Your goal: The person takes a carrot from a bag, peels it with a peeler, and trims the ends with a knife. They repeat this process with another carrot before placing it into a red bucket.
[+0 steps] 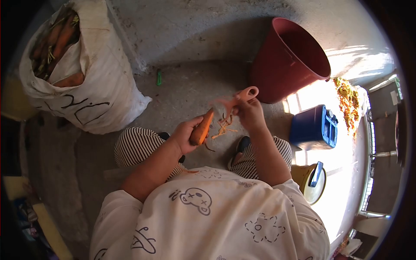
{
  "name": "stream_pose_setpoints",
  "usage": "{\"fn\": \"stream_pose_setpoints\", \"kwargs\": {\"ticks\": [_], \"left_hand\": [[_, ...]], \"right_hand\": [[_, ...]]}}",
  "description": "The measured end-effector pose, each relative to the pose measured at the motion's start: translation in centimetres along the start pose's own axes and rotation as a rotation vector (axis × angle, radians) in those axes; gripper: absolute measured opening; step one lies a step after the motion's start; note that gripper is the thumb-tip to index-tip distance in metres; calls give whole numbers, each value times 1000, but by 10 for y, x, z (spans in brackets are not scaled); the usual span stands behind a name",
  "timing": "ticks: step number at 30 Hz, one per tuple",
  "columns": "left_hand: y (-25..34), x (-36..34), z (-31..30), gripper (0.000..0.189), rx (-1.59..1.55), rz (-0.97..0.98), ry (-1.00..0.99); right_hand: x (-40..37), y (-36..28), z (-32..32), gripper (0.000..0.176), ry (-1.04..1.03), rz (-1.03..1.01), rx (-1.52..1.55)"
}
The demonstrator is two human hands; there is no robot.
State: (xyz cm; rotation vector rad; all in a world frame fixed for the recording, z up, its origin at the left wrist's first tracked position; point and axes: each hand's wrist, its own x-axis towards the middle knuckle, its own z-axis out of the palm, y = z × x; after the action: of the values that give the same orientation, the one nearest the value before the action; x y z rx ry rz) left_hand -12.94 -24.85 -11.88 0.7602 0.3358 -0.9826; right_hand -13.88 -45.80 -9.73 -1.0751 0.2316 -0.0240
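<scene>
An orange carrot (202, 130), partly peeled, lies tilted in my left hand (185, 133), whose fingers wrap round its lower part. My right hand (250, 113) is closed on the handle of a pink peeler (248, 93), held just right of the carrot's tip and apart from it. The peeler's head is smeared by motion. Below the peeler, thin carrot peelings (224, 129) show between the two hands, over the floor.
A white sack (102, 82) of carrots stands at the left. At the back right is a dark red bucket (277, 56), with a blue jerrycan (308, 128) and a yellowish container (303, 175) nearer. A small green object (159, 78) lies on the floor. Peelings (348, 102) are heaped at far right.
</scene>
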Motion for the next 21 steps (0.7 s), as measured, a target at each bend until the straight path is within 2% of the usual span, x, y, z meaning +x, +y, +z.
{"fn": "stream_pose_setpoints", "kwargs": {"ticks": [2, 6, 8, 11, 14, 15, 17, 20, 21], "left_hand": [[3, 15, 4, 35, 168, 269, 12], [27, 25, 15, 30, 159, 406, 71], [35, 26, 20, 28, 147, 476, 101], [34, 16, 21, 24, -52, -10, -60], [22, 1, 37, 21, -2, 33, -302], [19, 9, 27, 22, 74, 24, -442], [14, 10, 17, 24, -6, -44, -265], [11, -3, 18, 25, 1, -82, -76], [13, -7, 19, 26, 23, -81, -24]], "right_hand": [[-14, -7, 27, 17, -216, 24, 99], [-3, -23, 21, 17, -162, -81, 84], [-1, -28, 18, 18, -212, -58, 127], [-7, -29, 24, 18, -292, 9, 126], [-10, -20, 33, 17, -354, 86, 123], [-4, -15, 27, 16, -348, 108, 133], [9, -8, 11, 15, -267, 116, 132], [43, -2, -38, 16, 208, -35, -174], [42, -6, -38, 16, 187, -44, -127]]}}
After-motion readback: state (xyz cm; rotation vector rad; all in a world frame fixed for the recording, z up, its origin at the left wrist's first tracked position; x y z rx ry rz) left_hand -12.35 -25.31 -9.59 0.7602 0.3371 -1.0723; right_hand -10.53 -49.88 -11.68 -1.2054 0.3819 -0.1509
